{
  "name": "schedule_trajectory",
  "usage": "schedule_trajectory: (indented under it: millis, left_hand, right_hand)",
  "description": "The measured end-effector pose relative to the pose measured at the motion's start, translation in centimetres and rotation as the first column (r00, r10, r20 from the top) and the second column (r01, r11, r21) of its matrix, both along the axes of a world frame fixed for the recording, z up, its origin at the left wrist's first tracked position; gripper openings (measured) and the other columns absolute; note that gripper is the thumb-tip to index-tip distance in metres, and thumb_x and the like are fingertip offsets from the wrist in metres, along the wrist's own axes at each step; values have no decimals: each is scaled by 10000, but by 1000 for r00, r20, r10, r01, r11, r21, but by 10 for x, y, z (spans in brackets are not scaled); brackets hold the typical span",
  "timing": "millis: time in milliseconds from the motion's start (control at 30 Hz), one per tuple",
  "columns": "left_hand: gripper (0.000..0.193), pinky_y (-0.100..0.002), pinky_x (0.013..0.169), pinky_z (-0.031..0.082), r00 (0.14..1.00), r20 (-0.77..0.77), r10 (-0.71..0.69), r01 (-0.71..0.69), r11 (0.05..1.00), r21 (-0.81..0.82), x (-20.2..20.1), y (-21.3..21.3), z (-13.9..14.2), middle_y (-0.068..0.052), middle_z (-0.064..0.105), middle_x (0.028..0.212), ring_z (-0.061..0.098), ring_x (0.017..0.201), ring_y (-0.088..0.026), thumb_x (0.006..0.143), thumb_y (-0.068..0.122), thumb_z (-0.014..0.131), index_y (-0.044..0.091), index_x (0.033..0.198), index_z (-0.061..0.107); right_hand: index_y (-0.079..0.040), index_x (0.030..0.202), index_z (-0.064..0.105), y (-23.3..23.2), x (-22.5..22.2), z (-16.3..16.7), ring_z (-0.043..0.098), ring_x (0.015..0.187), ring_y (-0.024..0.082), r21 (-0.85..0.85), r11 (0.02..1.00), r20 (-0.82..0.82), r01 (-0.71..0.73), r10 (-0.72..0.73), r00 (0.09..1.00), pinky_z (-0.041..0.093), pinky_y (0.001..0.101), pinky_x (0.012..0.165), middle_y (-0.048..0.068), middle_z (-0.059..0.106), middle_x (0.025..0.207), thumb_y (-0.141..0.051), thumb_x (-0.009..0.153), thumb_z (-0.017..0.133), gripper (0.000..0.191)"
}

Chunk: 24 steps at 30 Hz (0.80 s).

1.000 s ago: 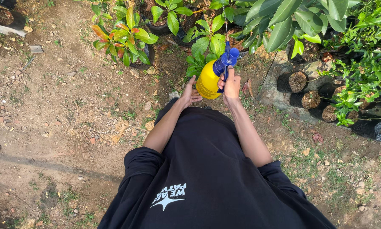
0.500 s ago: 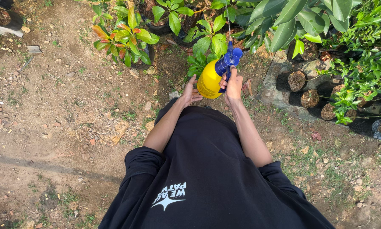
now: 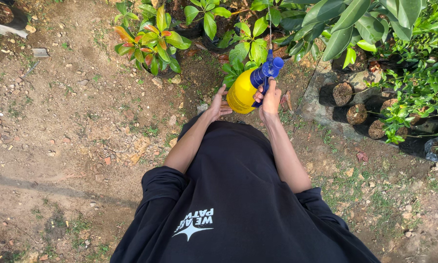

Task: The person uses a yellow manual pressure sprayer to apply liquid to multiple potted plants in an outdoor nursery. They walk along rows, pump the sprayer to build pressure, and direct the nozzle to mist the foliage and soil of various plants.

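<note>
Several potted plants (image 3: pixel 153 41) beyond sprayer (image 3: pixel 243 90)

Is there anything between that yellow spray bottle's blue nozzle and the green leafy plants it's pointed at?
Nothing visible stands between them. The yellow plastic spray bottle is held in both hands, the left hand under its body and the right hand at the blue pump head, whose tip already sits right at the small green-leaved potted plant.

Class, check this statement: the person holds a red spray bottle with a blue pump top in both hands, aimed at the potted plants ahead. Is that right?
Not quite. The head view shows the spray bottle is yellow, not red. The rest holds: it has a blue pump top, the left hand supports its side, the right hand grips the handle, and it points toward the potted plants ahead.
</note>
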State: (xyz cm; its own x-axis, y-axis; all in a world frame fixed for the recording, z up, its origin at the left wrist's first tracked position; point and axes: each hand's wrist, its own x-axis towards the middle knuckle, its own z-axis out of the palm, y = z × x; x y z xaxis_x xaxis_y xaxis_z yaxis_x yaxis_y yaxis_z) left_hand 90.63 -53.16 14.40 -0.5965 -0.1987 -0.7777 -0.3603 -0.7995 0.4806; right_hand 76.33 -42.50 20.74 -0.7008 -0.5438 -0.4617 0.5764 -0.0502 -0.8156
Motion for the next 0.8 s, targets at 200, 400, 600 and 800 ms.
schedule_trajectory:
  millis: [200,400,600,800]
  left_hand:
    - [981,-481,1042,495,999,-25,-33,32,999,-25,34,-23,3,-296,537,1406,603,1231,-383,836,806,342,167,1578,279]
    - [868,-448,1039,542,994,11,-109,109,990,-91,65,-42,-4,-272,564,1403,665,1182,-341,935,724,304,137,1574,272]
    - [727,-427,982,535,963,79,-259,270,937,-221,82,-45,-21,-131,564,1408,672,1136,-287,990,612,298,118,1513,405]
    - [466,-372,798,529,998,28,50,-33,895,-446,73,-51,-20,-146,667,1102,646,927,-223,1026,441,522,42,1248,616]
  right_hand:
    - [-41,841,489,-14,32,-1,431,512,119,-46,999,34,18,-16,999,361,292,494,37,482,673,-429,1028,547,434]
    - [-79,798,482,-27,73,-9,414,494,105,86,996,16,37,-39,999,332,285,465,19,467,641,-499,987,592,474]
    - [-69,747,477,-20,102,-25,415,497,94,113,994,6,-3,3,1000,334,273,467,12,450,640,-493,1023,560,513]
    - [-63,690,494,-13,121,-39,417,470,87,308,945,-82,-108,139,987,320,269,453,3,445,576,-519,1040,514,575]
